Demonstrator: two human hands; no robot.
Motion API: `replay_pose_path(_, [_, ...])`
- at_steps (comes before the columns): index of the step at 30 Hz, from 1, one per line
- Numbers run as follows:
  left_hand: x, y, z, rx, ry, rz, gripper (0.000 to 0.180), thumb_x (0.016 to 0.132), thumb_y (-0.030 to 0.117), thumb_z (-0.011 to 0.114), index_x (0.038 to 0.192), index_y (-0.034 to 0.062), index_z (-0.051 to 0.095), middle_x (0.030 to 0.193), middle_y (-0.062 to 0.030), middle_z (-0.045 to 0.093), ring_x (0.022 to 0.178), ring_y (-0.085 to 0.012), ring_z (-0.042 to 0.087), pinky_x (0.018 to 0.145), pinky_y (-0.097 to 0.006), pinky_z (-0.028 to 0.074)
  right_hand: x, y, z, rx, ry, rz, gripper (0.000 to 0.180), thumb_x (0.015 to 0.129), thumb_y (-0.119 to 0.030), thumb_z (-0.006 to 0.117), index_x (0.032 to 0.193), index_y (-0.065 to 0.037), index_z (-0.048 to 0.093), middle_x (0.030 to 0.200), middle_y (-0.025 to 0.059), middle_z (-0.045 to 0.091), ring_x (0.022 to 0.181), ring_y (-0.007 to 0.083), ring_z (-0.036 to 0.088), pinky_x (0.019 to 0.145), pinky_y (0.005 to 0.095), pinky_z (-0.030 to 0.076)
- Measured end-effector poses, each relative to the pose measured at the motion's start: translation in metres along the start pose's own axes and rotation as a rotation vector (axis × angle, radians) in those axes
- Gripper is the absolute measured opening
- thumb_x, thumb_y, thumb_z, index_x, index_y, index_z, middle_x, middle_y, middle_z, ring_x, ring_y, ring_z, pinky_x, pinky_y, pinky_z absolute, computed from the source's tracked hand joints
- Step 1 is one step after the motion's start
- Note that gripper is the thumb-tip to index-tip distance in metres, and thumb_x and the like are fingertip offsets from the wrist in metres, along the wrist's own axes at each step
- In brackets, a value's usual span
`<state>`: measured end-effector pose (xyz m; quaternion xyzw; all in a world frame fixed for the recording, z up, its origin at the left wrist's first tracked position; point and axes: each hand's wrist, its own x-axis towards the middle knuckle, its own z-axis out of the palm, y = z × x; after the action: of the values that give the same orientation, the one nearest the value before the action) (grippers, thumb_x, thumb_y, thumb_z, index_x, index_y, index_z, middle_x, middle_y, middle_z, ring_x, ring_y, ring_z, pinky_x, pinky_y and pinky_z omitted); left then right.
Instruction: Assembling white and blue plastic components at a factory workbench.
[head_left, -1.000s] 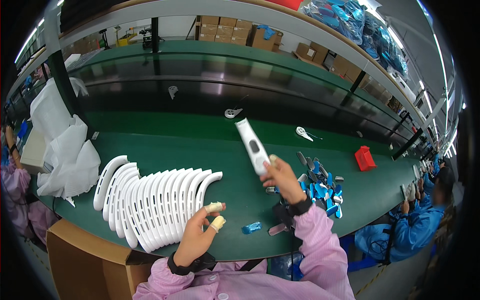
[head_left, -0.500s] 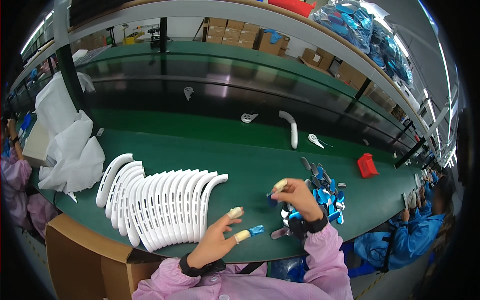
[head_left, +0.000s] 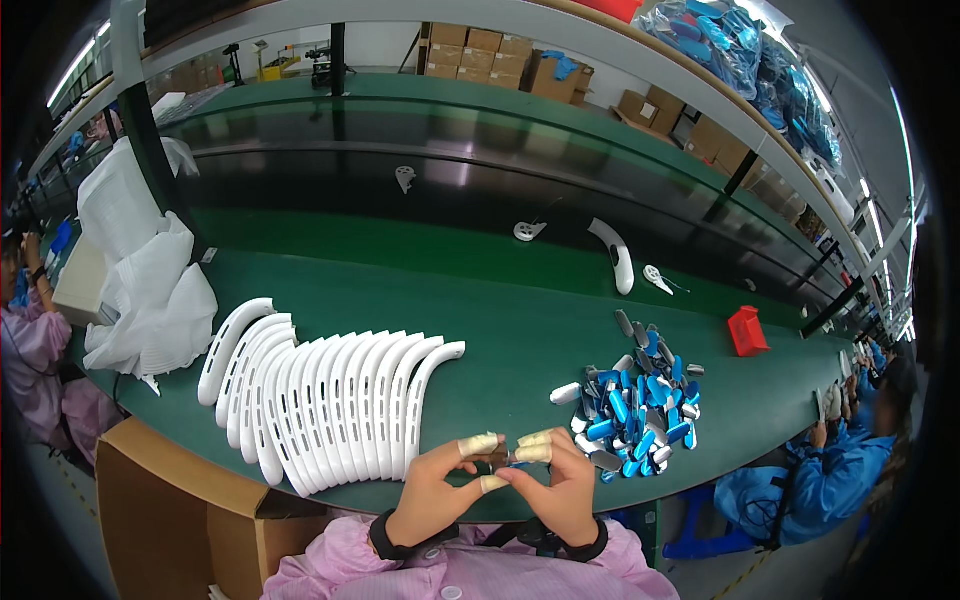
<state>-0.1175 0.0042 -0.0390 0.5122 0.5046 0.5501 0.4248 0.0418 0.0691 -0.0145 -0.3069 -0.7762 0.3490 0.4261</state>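
Observation:
Close to the near table edge, my left hand (head_left: 438, 490) and my right hand (head_left: 556, 488) meet, fingertips closed on one small dark oval piece (head_left: 499, 458). Much of that piece is hidden by the fingers, several of which wear pale finger covers. To the right lies a heap of small oval pieces (head_left: 620, 405), some glossy blue, others silver, grey or white. On the left, a row of curved white plastic parts (head_left: 345, 410) with slots along them lies side by side.
White foam wrapping (head_left: 150, 290) is bunched at the left. Farther back are a single curved white part (head_left: 613, 257), small white parts (head_left: 529, 231) and a red bin (head_left: 747, 331). An open cardboard box (head_left: 180, 510) stands below the left edge. Co-workers sit at both sides.
My right hand has left the heap and come down to my left hand, which moved slightly right. The fingers of both now close on a small piece. The blue film on my left thumb no longer shows.

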Motion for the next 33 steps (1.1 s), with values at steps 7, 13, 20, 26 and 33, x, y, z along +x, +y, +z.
replay_pose_path(7, [-0.005,0.0,-0.008,-0.319,-0.144,-0.079,0.043,0.083,0.004,0.07,0.123,0.0008,0.056,0.11,-0.0104,0.064,0.097,-0.0167,0.063,0.082,-0.027,0.051,-0.005,0.002,-0.001,0.331,-0.212,0.186,0.013,0.076,-0.004,0.074,0.082,-0.003,0.062,0.078,0.0034,0.06,0.071,0.0112,0.055,0.062,0.0236,0.041])
replay_pose_path(13, [-0.005,0.001,-0.021,-0.603,-0.12,-0.107,0.021,0.09,0.001,0.059,0.11,-0.0023,0.055,0.106,-0.0107,0.063,0.104,-0.02,0.062,0.093,-0.032,0.048,0.0,0.018,-0.014,0.423,0.149,0.487,0.009,0.082,0.002,0.067,0.083,-0.002,0.058,0.074,-0.0027,0.056,0.061,0.0036,0.05,0.058,0.0195,0.041])
replay_pose_path(20, [0.001,-0.002,-0.009,-0.406,0.042,-0.006,0.018,0.091,0.0,0.057,0.109,-0.0035,0.059,0.103,-0.0107,0.063,0.098,-0.0195,0.063,0.089,-0.031,0.048,-0.025,0.045,-0.015,-0.599,-0.365,-0.019,0.023,0.072,-0.01,0.077,0.092,-0.004,0.068,0.092,0.0088,0.063,0.083,0.0223,0.058,0.071,0.0331,0.047])
replay_pose_path(26, [-0.003,-0.005,-0.003,-0.588,0.047,-0.024,0.022,0.087,0.0,0.063,0.108,-0.0039,0.06,0.103,-0.0084,0.063,0.092,-0.0178,0.064,0.085,-0.029,0.048,-0.005,0.009,-0.005,0.017,-0.251,0.051,0.035,0.071,-0.011,0.079,0.103,-0.004,0.068,0.108,0.0107,0.065,0.1,0.0251,0.06,0.088,0.0347,0.046])
replay_pose_path(33, [-0.003,-0.003,-0.013,-0.547,0.048,-0.153,0.015,0.088,0.003,0.063,0.101,-0.0018,0.059,0.094,-0.0093,0.066,0.086,-0.0168,0.065,0.077,-0.026,0.05,-0.01,0.016,0.005,0.742,-0.092,0.54,0.028,0.084,0.002,0.067,0.111,0.005,0.063,0.1,0.011,0.067,0.09,0.0146,0.063,0.078,0.0239,0.05])
